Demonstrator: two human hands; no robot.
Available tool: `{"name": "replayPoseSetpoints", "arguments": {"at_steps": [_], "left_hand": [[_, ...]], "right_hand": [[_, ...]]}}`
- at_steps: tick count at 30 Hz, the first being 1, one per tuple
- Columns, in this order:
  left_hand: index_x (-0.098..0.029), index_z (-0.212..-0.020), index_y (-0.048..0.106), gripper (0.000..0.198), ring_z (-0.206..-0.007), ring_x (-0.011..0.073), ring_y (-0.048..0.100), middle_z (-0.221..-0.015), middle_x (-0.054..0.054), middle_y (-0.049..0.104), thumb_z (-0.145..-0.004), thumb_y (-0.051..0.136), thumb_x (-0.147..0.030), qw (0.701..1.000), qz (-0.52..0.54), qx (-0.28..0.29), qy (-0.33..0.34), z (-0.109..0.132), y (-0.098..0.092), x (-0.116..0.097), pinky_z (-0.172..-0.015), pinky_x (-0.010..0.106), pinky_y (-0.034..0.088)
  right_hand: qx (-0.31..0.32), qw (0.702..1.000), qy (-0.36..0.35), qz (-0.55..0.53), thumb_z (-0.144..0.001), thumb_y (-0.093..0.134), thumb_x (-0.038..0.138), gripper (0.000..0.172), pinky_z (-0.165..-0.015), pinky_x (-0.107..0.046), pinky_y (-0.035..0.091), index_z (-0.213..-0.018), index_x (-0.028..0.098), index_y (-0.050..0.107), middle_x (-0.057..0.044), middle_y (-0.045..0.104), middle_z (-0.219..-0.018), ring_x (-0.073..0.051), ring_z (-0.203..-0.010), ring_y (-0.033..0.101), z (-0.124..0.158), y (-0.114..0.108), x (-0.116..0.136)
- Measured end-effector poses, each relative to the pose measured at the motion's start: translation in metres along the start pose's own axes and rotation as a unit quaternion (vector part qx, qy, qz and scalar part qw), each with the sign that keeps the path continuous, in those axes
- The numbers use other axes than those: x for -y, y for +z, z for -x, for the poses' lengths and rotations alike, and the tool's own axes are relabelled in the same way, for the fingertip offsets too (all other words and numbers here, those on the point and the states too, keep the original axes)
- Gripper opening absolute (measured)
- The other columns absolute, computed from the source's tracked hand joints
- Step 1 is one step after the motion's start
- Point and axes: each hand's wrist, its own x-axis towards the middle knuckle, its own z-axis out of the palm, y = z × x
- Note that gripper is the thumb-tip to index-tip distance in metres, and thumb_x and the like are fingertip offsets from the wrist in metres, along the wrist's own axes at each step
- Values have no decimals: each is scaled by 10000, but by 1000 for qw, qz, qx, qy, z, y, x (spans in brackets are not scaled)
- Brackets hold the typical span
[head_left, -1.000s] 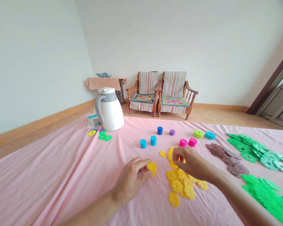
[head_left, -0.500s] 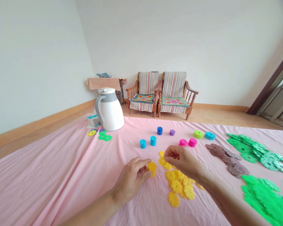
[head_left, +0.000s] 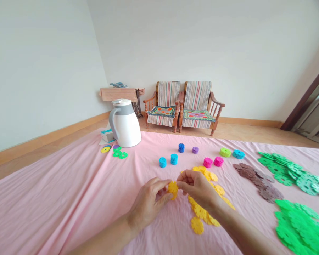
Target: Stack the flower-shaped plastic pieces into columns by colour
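My left hand (head_left: 149,202) and my right hand (head_left: 198,189) meet at a small stack of yellow plastic snowflake discs (head_left: 172,189). The left fingers grip the stack from its left side, while the right fingertips pinch its upper right edge. A loose pile of yellow discs (head_left: 202,211) lies under and beyond my right hand, partly hidden by the wrist. Short stacks of cyan (head_left: 162,162), blue (head_left: 181,147), purple (head_left: 195,149) and magenta (head_left: 207,162) discs stand farther out on the pink sheet (head_left: 55,198).
Brown discs (head_left: 257,182) and two heaps of green discs (head_left: 300,226) lie to the right. A white thermal jug (head_left: 124,124) stands at the sheet's far edge beside a tissue box (head_left: 106,136). Two wooden armchairs (head_left: 180,106) stand against the wall.
My right hand has moved left to the stack in my left hand. Yellow discs near the pile have shifted, and the view has turned slightly.
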Motion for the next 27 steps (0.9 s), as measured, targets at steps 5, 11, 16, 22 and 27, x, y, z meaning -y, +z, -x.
{"name": "replayPoseSetpoints", "arguments": {"at_steps": [5, 11, 16, 22, 27], "left_hand": [[-234, -1115, 640, 301, -797, 174, 573, -866, 41, 617, -882, 556, -405, 1000, 1, 0, -2, 0, 0, -1, -718, 261, 464], [-225, -1122, 633, 317, -821, 179, 588, -889, 40, 628, -845, 603, -377, 1000, 3, -15, -6, 1, 1, 1, -737, 270, 476], [-207, -1143, 602, 330, -850, 188, 591, -920, 51, 633, -848, 598, -354, 1000, -9, -20, -11, 1, 2, 3, -780, 295, 475], [-194, -1136, 592, 293, -846, 177, 597, -918, 48, 637, -891, 536, -344, 1000, -14, -18, -9, 1, 1, 3, -782, 284, 468], [-180, -1124, 593, 282, -821, 169, 601, -921, 49, 643, -891, 535, -327, 1000, -3, -22, -17, 0, 2, 3, -762, 275, 473]], "right_hand": [[-1, 1000, -17, 9, -698, 550, 211, 42, -524, -209, 428, -677, 180, 568, 32, 584, -585, -98, -546, 554, -1, -3, 0], [-47, 984, -58, 162, -725, 502, 184, 80, -519, -235, 406, -683, 183, 570, 6, 605, -609, -122, -558, 554, -5, -26, -6], [-45, 926, -83, 366, -692, 527, 128, 149, -635, -279, 405, -774, 187, 637, -41, 652, -778, -167, -710, 578, -6, -45, -19], [-25, 902, -97, 419, -683, 578, 160, 165, -713, -308, 389, -829, 205, 641, -55, 628, -882, -198, -810, 569, -3, -40, -28], [-29, 907, -101, 407, -660, 553, 117, 136, -674, -274, 381, -771, 189, 585, -40, 628, -808, -179, -774, 562, -2, -39, -20]]}}
